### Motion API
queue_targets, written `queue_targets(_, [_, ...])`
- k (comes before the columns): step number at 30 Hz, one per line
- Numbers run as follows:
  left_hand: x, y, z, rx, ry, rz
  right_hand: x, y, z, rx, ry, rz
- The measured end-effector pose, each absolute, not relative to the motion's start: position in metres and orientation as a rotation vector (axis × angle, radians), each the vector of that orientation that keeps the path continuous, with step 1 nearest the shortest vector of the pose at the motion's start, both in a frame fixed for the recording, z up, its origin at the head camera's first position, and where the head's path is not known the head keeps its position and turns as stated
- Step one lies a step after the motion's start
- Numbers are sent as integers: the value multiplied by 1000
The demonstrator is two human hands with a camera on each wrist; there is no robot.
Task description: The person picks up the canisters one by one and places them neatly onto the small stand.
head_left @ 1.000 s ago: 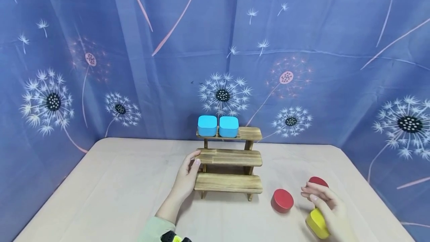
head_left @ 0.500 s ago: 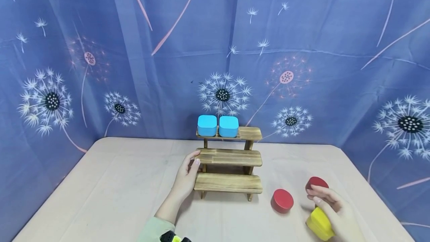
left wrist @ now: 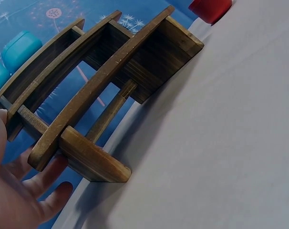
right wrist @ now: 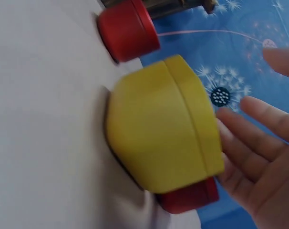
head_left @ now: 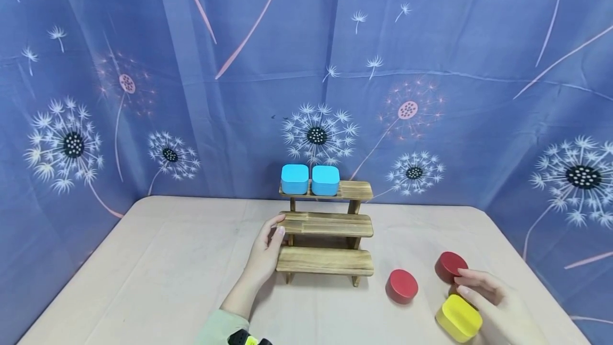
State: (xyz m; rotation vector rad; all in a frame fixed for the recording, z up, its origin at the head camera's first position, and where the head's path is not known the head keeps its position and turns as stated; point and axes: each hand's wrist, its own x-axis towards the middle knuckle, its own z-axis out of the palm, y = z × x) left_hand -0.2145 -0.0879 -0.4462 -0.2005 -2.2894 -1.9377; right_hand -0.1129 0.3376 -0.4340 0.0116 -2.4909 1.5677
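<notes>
A wooden three-step shelf [head_left: 325,228] stands mid-table, with two blue boxes [head_left: 309,179] side by side on its top step. My left hand [head_left: 265,249] rests against the shelf's left end, thumb on the middle step, fingers fairly straight [left wrist: 49,179]. At the front right lies a yellow box [head_left: 458,317], with one red round box [head_left: 402,285] to its left and another red round box [head_left: 449,265] behind it. My right hand [head_left: 483,292] lies just right of the yellow box [right wrist: 163,124], fingers loosely spread [right wrist: 249,138] and holding nothing, its fingertips near the rear red box.
The beige table [head_left: 158,260] is backed and flanked by a blue dandelion-print curtain [head_left: 191,95]. The shelf's middle and bottom steps carry nothing. The table's right edge runs close to my right hand.
My right hand has slid right and off the yellow box, which now lies uncovered on the table. The left hand and the shelf have stayed put.
</notes>
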Motion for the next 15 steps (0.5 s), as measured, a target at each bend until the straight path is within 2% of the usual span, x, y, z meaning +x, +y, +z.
queue_targets(8, [-214, -88, -445, -211, -2288, -1934, -110, 348, -418, -170, -2903, 1126])
queue_targets(15, [-214, -88, -445, -220, -2284, -1927, -110, 357, -409, -229, -3154, 1087])
